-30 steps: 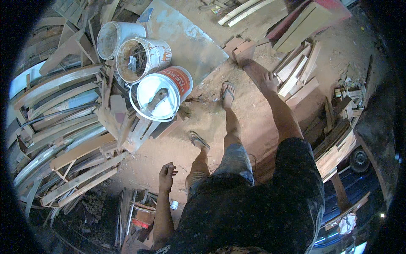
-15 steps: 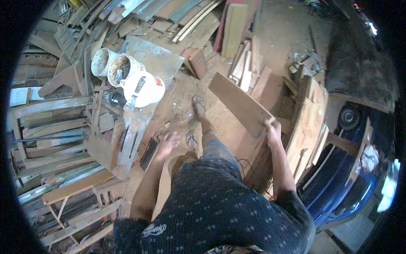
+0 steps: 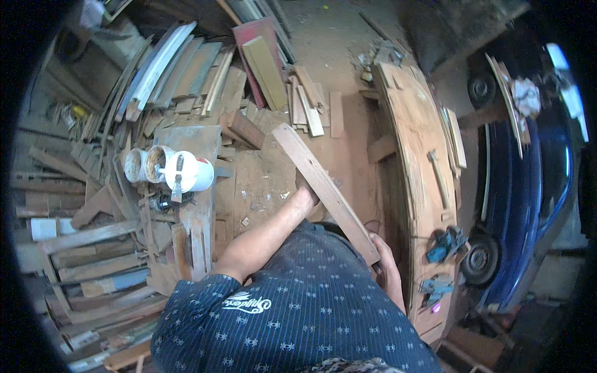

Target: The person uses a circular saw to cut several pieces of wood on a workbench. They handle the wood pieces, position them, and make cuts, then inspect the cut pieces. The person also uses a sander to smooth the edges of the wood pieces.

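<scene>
A long flat wooden plank (image 3: 323,186) runs diagonally from upper left to lower right in front of my body. My left hand (image 3: 306,191) grips it near the middle, from underneath. At the plank's lower end my right hand (image 3: 384,264) holds it, close to my hip. My dark blue patterned shirt fills the lower middle of the view. The plank hangs above the dusty dirt floor, beside a big curved wooden workpiece (image 3: 418,155) on my right.
Three paint buckets (image 3: 166,169) stand on a small wooden bench (image 3: 199,205) at left. Heaps of wood offcuts (image 3: 186,68) surround them. A hammer (image 3: 438,177) and a blue power tool (image 3: 443,246) lie on the curved workpiece. A dark blue car (image 3: 528,180) is parked at right.
The view has swung to the right. Both hands have taken the plank, lifted it off the floor and brought it close to my body. My legs are hidden now.
</scene>
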The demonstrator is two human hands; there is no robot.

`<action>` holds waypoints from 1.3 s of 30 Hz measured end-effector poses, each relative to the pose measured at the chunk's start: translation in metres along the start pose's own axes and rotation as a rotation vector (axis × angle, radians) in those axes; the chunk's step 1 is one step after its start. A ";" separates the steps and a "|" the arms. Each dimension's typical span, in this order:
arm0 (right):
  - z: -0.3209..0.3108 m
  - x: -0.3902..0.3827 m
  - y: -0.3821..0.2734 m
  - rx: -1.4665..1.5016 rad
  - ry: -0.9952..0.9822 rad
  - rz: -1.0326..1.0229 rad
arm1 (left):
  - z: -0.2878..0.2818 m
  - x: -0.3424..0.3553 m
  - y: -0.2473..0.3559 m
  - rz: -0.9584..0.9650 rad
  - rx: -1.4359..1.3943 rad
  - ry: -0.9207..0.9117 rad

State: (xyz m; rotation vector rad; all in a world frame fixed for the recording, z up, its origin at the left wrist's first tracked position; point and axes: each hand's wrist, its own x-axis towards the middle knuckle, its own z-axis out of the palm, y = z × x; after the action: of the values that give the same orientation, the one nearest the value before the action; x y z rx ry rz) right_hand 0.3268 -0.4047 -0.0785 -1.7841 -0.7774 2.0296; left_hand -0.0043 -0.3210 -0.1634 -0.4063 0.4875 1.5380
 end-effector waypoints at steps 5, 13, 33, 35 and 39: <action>-0.044 -0.017 -0.039 -0.557 -0.122 -0.057 | 0.041 0.003 -0.028 0.077 0.377 0.214; -0.116 0.041 -0.146 -0.888 -0.024 -0.469 | 0.133 0.063 -0.133 -0.019 0.796 0.293; -0.270 0.394 -0.273 -0.867 0.469 -0.573 | -0.018 0.081 -0.100 -0.155 1.367 1.000; -0.249 0.419 -0.292 -0.867 0.439 -0.586 | -0.061 0.043 -0.118 0.013 1.199 1.073; -0.226 0.482 -0.345 -0.843 0.441 -0.609 | -0.044 0.040 -0.127 -0.209 1.792 1.019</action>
State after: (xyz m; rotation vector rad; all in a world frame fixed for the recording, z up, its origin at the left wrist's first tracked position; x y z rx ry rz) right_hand 0.4332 0.1885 -0.2754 -1.9074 -1.8982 0.9027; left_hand 0.1199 -0.3108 -0.2289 0.2511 2.2010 0.1296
